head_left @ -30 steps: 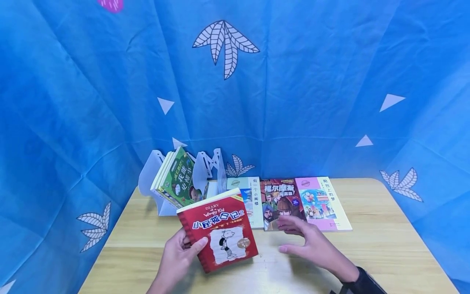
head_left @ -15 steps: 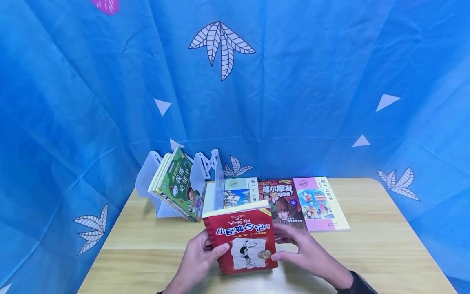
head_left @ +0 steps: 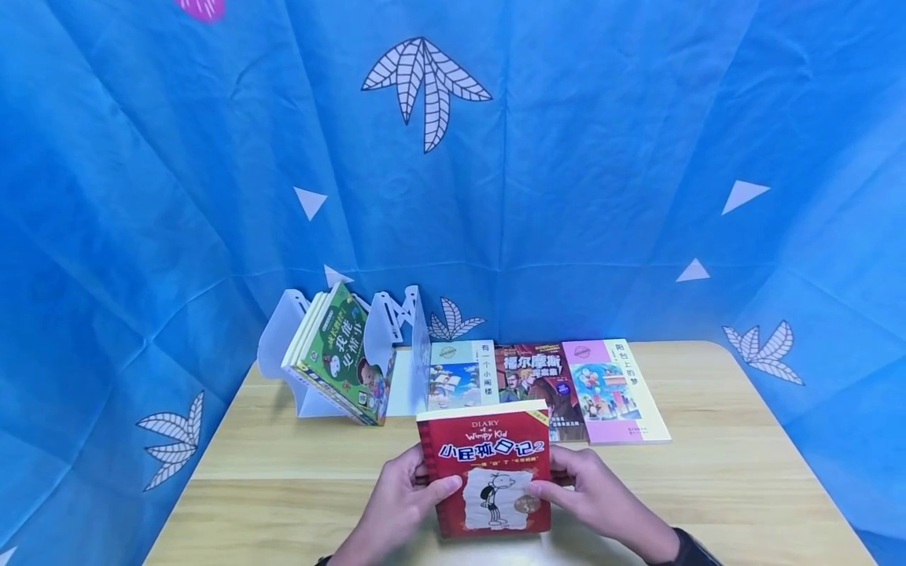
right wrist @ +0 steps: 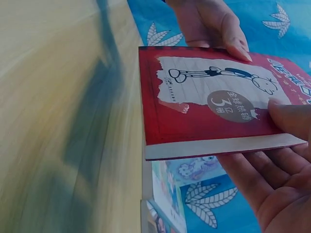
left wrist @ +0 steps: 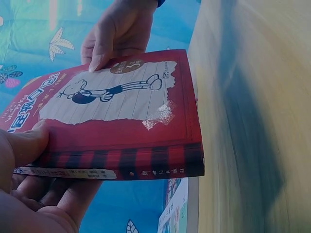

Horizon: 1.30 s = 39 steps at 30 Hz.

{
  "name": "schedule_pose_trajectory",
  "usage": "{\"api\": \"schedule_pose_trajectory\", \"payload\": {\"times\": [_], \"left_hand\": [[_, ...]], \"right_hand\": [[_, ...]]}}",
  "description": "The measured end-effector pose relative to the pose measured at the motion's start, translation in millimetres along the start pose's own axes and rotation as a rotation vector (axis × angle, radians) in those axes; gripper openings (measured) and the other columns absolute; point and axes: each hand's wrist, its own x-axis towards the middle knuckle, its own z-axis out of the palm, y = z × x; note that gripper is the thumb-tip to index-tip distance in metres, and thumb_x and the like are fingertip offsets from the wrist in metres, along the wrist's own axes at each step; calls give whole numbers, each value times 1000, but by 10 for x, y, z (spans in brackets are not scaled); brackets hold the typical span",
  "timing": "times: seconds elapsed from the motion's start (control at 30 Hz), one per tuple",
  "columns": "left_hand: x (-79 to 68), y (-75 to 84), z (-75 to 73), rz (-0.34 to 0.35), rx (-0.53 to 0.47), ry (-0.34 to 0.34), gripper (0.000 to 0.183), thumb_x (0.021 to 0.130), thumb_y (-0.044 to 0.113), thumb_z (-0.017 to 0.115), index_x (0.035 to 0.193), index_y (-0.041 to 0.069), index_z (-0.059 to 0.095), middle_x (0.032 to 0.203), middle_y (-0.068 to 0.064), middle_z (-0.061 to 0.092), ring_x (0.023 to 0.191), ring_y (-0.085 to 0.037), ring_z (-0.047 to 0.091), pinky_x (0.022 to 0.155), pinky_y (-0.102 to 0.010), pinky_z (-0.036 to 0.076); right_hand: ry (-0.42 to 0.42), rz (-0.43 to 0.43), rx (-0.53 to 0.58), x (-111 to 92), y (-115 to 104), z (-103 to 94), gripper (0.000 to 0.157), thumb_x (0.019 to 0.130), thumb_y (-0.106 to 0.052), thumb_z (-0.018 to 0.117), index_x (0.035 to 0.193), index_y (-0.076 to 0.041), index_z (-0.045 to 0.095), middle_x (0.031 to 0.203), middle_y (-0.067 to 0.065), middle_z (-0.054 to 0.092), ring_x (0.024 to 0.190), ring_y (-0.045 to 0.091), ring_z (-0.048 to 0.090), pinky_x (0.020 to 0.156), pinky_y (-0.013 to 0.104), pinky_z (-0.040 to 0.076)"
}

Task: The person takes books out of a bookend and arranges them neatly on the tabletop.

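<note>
A red paperback book (head_left: 488, 440), titled Diary of a Wimpy Kid, is held up over the near part of the table, its cover facing me. My left hand (head_left: 399, 499) grips its spine side, thumb on the cover and fingers behind. On the opposite edge my right hand (head_left: 594, 495) holds it the same way, thumb on the front. In the left wrist view the striped spine of the book (left wrist: 121, 162) shows beside the left thumb. The right wrist view shows the white page edge of the book (right wrist: 223, 145) above the right fingers, clear of the tabletop.
A white bookend rack (head_left: 283, 338) at the back left holds several leaning books, a green one (head_left: 343, 354) in front. To its right lie a light-green book (head_left: 456, 373), a dark-red book (head_left: 566, 424) and a pink book (head_left: 616, 393). Blue curtain (head_left: 602, 157) surrounds the wooden table (head_left: 283, 472).
The red book has moved right and turned from tilted to nearly straight. My right hand, earlier apart from it, has come to hold its right edge.
</note>
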Motion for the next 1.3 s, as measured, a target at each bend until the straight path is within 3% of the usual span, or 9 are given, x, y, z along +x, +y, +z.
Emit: {"api": "schedule_pose_trajectory", "payload": {"times": [0.23, 0.47, 0.73, 0.97, 1.13, 1.3], "left_hand": [[0, -35, 19, -17, -25, -21, 44, 88, 25, 69, 123, 3, 54, 104, -7, 71, 89, -19, 66, 79, -30, 57], [26, -27, 6, -44, -19, -9, 45, 86, 31, 70, 123, 9, 56, 105, -5, 70, 90, -20, 66, 81, -32, 56], [13, 7, -10, -25, -49, -26, 46, 87, 29, 69, 125, 7, 54, 107, -8, 69, 93, -21, 65, 83, -31, 55], [-18, -2, -213, 29, -73, 5, 38, 88, 22, 68, 122, 10, 55, 105, -8, 69, 97, -24, 65, 88, -32, 53], [-26, -5, -350, 44, -55, 90, 39, 87, 21, 70, 122, 15, 56, 109, -5, 69, 100, -22, 63, 90, -32, 52], [-1, -52, -518, 69, -13, 230, 47, 84, 28, 72, 126, 17, 53, 114, -4, 66, 103, -20, 61, 90, -29, 52]], "right_hand": [[-43, -43, 28, -32, 8, -11, 30, 92, -26, 63, 119, -15, 60, 108, 4, 69, 89, 17, 66, 76, 26, 56], [-26, -88, 28, -42, -49, -5, 28, 93, -25, 61, 120, -16, 59, 110, 4, 68, 92, 17, 66, 76, 27, 56], [82, -90, -32, -87, -121, -62, 27, 94, -28, 60, 120, -20, 60, 107, 1, 68, 87, 15, 66, 73, 27, 58], [222, -149, -74, -131, -109, -206, 25, 95, -16, 58, 120, -15, 59, 104, 4, 69, 84, 16, 66, 69, 31, 59], [304, -203, -115, -165, -112, -398, 24, 93, -6, 58, 117, -8, 59, 99, 8, 69, 80, 17, 67, 65, 33, 60], [400, -163, -207, -250, -153, -622, 23, 93, -4, 59, 116, -5, 59, 92, 7, 70, 73, 15, 67, 60, 30, 59]]}}
